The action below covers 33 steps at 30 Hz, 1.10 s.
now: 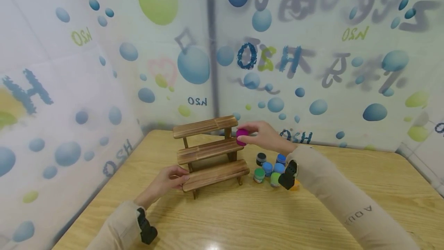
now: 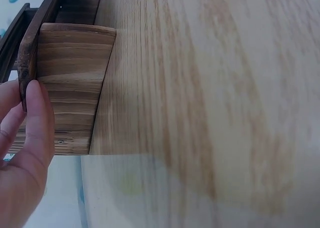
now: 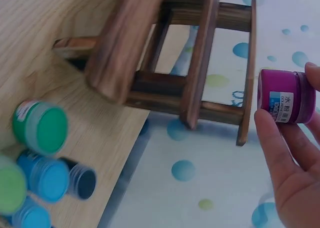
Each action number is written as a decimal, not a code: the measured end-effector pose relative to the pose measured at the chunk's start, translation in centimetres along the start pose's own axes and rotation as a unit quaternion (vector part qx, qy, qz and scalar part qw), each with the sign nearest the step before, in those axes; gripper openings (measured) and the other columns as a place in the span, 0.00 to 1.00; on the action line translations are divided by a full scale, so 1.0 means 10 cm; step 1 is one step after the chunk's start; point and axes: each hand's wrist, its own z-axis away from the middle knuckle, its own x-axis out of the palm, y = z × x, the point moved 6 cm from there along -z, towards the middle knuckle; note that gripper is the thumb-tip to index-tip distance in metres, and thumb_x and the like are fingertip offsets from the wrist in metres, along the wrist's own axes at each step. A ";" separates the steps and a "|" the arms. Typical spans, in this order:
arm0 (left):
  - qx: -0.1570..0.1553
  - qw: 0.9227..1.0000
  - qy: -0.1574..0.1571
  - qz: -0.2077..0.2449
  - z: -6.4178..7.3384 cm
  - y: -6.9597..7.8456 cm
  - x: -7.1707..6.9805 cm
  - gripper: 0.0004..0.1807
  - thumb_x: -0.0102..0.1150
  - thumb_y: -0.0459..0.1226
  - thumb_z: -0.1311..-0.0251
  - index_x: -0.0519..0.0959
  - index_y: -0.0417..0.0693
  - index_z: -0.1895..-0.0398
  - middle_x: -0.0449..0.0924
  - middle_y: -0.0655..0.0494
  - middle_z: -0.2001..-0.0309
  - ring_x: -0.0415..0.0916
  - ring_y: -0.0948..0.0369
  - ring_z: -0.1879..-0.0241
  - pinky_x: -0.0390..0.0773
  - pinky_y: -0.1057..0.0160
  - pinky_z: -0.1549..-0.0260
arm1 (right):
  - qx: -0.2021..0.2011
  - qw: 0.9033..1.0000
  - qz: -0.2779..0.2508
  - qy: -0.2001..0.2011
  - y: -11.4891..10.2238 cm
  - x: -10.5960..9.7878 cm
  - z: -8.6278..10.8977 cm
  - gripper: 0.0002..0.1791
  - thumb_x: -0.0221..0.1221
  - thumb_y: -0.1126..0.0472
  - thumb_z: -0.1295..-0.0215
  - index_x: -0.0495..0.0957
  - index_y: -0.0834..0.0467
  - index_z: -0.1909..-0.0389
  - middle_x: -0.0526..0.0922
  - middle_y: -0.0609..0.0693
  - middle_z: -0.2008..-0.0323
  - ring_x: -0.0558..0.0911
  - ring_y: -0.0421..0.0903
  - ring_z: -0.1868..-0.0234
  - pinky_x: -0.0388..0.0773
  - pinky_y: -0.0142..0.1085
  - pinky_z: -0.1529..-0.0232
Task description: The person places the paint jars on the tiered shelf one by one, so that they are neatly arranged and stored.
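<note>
A three-tier wooden stand (image 1: 209, 147) with brown stepped shelves is on the table. My left hand (image 1: 164, 183) pinches the left end of its lowest shelf (image 2: 30, 53), thumb and fingers on either side of the board in the left wrist view. In my right hand (image 1: 267, 139) is a small magenta paint jar (image 3: 281, 96) with a white and blue label. The fingers grip it by its sides. In the head view that magenta jar (image 1: 241, 137) appears at the right end of the upper shelves; whether it touches them I cannot tell.
Right of the stand several paint jars cluster: green (image 1: 259, 175), black (image 1: 261, 159), blue (image 1: 267, 168) and light green (image 1: 275, 179). An orange item (image 1: 295, 185) is partly hidden by the right wrist. The wooden table (image 1: 222, 219) meets a bubble-patterned curtain (image 1: 163, 65) behind.
</note>
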 end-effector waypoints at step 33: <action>0.019 1.000 -0.001 0.001 -0.01 0.01 0.00 0.14 0.54 0.33 0.42 0.73 0.27 0.59 0.75 0.44 0.67 0.75 0.62 0.70 0.78 0.59 0.70 | 0.039 0.995 -0.096 0.010 -0.41 0.67 -0.99 0.23 0.61 0.58 0.45 0.72 0.60 0.47 0.77 0.55 0.57 0.78 0.45 0.62 0.78 0.35 0.68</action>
